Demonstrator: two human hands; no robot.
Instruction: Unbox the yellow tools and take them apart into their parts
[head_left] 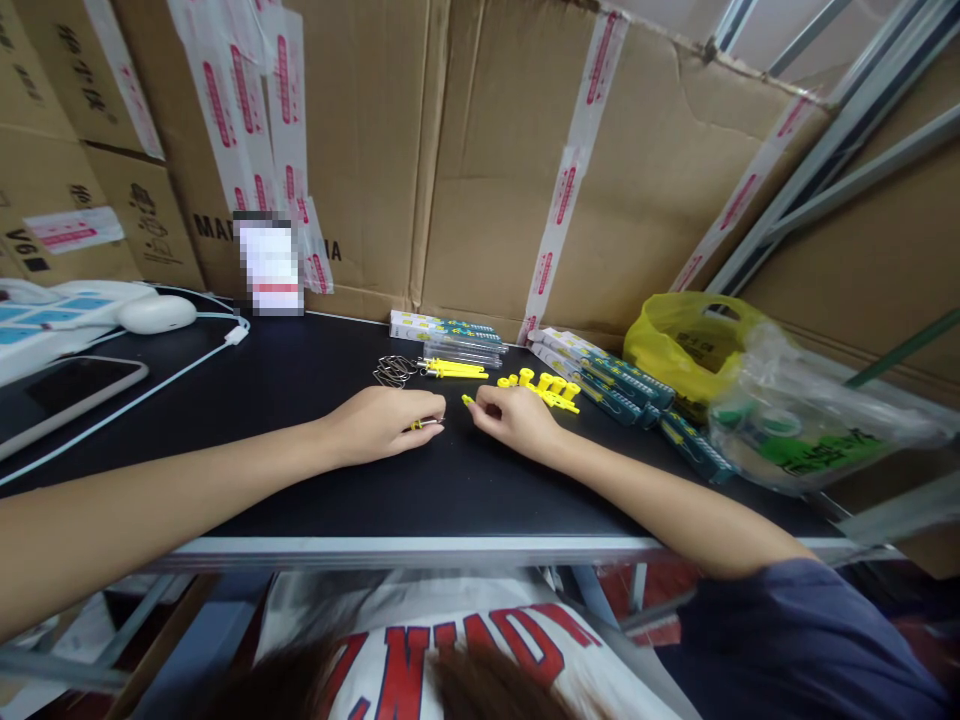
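My left hand (386,422) is closed around a thin metal piece with a yellow part (417,426), its tip poking out past the fingers. Just across a narrow gap, my right hand (521,420) pinches a small yellow plastic piece (467,400). Behind the left hand lie bent metal wire loops (394,370) and several slim yellow rods with metal ends (459,370). Clear plastic tubes (465,354) rest beyond those. Several yellow knob-ended pieces (556,386) lie close behind my right hand.
Narrow printed boxes (442,326) lie at the back; more green-and-white boxes (600,372) are stacked right. A yellow bag (675,345) and a clear bag (795,420) stand beside them. Left are a phone (67,395), a cable and a power strip (67,315). Cardboard (487,150) walls the back.
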